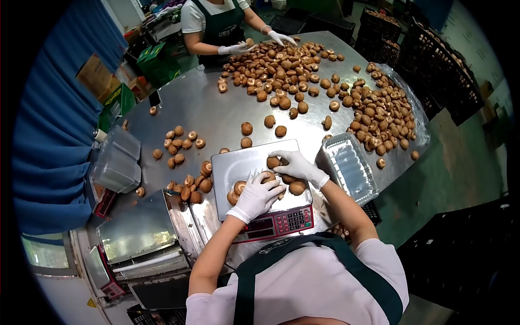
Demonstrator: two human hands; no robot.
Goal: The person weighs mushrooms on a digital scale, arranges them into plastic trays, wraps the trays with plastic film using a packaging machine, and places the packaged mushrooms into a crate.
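A digital scale (225, 162) with a metal platform and red keypad stands in front of me. On it, several brown mushrooms (297, 188) sit in what looks like a clear tray, partly hidden by my hands. My left hand (257, 196), in a white glove, curls its fingers around a mushroom (268, 177) at the middle of the platform. Also gloved, my right hand (301, 167) grips another mushroom (273, 162) between thumb and fingers near the far right part of the scale.
Loose mushrooms form a large heap (281, 67) and another pile (382, 116) on the metal table (189, 103). Clear plastic trays (349, 168) stand right of the scale, more trays (118, 160) at left. Across the table, a co-worker (219, 24) handles mushrooms. Black crates (449, 70) are stacked at right.
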